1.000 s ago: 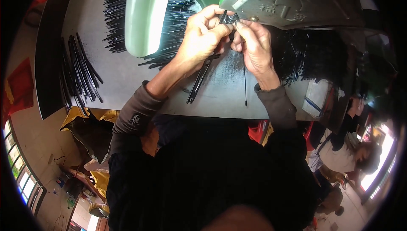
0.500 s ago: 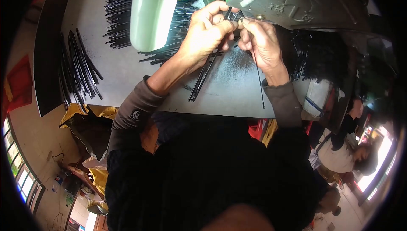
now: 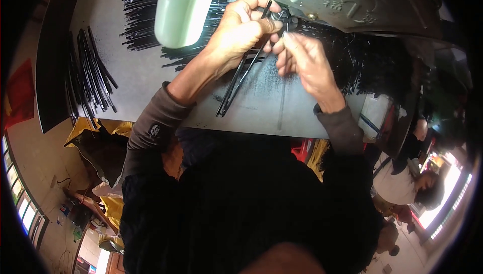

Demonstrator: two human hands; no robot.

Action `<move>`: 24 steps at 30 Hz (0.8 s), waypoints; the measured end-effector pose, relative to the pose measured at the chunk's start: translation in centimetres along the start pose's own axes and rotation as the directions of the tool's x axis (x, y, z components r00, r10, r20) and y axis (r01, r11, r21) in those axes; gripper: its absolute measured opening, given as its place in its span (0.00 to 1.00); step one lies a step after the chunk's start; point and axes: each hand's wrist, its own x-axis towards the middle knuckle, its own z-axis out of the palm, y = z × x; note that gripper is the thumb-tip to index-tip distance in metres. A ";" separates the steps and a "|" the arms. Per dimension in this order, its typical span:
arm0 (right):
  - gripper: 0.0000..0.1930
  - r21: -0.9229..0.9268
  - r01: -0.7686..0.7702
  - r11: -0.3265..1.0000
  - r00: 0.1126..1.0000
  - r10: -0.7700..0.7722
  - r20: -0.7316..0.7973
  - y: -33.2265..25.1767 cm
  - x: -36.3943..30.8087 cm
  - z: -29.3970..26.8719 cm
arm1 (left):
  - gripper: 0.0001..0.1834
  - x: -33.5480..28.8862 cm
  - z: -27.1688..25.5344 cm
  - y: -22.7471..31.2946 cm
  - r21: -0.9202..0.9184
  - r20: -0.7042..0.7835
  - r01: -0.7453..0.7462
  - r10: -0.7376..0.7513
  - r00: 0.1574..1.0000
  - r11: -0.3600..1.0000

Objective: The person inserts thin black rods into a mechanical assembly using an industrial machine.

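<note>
My left hand (image 3: 236, 30) is closed round a few thin black rods (image 3: 233, 88), which slant down from its fingers toward the table's near edge. My right hand (image 3: 307, 65) is pinched, fingertips close to the left ones, just below the green machine (image 3: 347, 5). A single thin rod (image 3: 280, 104), smeared by motion, hangs below the right fingers. Behind the fingertips sits a small metal part of the machine (image 3: 283, 15), partly hidden by the hands.
A pale lamp (image 3: 182, 12) hangs over a large stack of black rods (image 3: 138, 15). Another bundle (image 3: 90, 75) lies left on the metal table (image 3: 151, 75). Right are a dark heap of pieces (image 3: 370, 60), a white box (image 3: 373, 115) with a pen, and another person (image 3: 397, 183).
My right hand has dropped slightly away from the machine, and its rod has swung left, now blurred. The left hand has shifted slightly left with its rods. The whole view has moved a little.
</note>
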 end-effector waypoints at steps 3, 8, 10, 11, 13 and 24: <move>0.16 0.062 -0.050 0.997 0.993 0.044 0.105 1.1 -1.4 0.9 | 0.10 0.0 -0.1 -0.6 -0.062 0.031 -0.026 0.028 0.999 0.998; 0.16 0.091 -0.006 0.996 0.990 -0.007 0.140 0.7 -1.4 0.6 | 0.11 0.2 0.0 -0.7 -0.099 0.058 -0.079 0.085 0.995 0.992; 0.16 0.101 0.027 0.995 0.986 -0.043 0.163 0.2 -1.0 0.2 | 0.12 0.5 0.3 -0.5 -0.041 0.036 -0.161 0.163 0.986 0.986; 0.16 0.098 0.023 0.995 0.986 -0.039 0.163 -0.1 -0.9 0.1 | 0.13 0.7 0.4 -0.4 -0.059 0.027 -0.145 0.147 0.989 0.988; 0.16 0.093 0.018 0.996 0.987 -0.033 0.155 -0.1 -0.6 0.0 | 0.13 1.1 0.3 -0.5 -0.047 0.015 -0.136 0.137 0.990 0.990; 0.17 -0.014 0.049 0.999 0.995 -0.048 0.085 0.2 -0.4 -0.4 | 0.10 1.6 0.9 -1.6 0.005 -0.065 -0.200 0.200 0.978 0.980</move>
